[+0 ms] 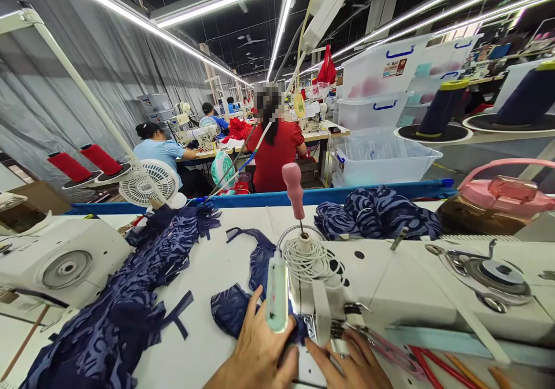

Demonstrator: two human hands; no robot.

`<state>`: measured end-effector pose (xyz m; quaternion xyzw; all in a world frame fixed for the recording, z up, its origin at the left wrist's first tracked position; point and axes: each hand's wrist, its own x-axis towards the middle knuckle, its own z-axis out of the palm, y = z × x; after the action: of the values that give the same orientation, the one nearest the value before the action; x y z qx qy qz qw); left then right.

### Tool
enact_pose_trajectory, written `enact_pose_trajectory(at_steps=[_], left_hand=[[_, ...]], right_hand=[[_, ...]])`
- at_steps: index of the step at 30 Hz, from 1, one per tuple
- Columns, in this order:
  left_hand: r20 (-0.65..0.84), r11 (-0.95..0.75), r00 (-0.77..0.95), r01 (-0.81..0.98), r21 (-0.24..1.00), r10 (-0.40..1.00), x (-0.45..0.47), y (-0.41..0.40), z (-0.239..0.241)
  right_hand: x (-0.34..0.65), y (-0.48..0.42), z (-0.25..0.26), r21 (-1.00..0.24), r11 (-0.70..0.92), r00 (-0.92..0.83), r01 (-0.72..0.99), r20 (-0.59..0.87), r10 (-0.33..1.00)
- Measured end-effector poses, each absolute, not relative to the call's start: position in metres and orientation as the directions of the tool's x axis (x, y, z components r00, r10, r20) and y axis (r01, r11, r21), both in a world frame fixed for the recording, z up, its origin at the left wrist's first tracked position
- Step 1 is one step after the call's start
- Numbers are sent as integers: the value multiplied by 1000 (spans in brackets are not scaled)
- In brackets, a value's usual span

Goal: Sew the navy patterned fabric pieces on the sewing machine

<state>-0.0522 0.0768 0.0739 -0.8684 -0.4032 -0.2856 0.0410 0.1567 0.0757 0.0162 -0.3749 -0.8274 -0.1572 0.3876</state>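
two hands press a navy lace piece point(234, 311) flat on the desk point(203, 273) at the sewing machine's point(321, 302) needle end. left hand point(260, 348) and right hand point(351, 363) lie open-palmed, gripping nothing. fingers so near the needle risk a prick; the thin, patterned lace could bunch.

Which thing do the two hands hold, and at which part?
Both the left hand and right hand press the navy fabric piece flat at its near edge.
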Motion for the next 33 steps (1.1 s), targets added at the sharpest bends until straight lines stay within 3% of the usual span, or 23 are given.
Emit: enact_pose_trajectory(at_steps=[5,10,13,17,20,26,33], left_hand=[[566,-683,523,724,100,637,-57,74,75],[681,-705,568,701,-106,462,-49,76,60],[666,-593,529,790,-158,526,-48,72,54],[637,-478,383,878,-25,669,-47,66,49],[669,-461,323,887,33,669,-41,68,44],[607,-533,332,826,183,722,-34,76,36],[606,-604,380,766,218,699,-37,80,39]], right_hand=[[163,76,46,-19,692,-539,722,612,579],[153,87,39,33,663,-523,748,645,557],[151,92,33,18,667,-495,745,685,534],[152,94,33,-8,684,-463,729,730,503],[151,96,31,-26,694,-439,720,758,483],[146,99,26,-93,667,-366,740,776,514],[161,93,38,-111,696,-440,709,702,560]])
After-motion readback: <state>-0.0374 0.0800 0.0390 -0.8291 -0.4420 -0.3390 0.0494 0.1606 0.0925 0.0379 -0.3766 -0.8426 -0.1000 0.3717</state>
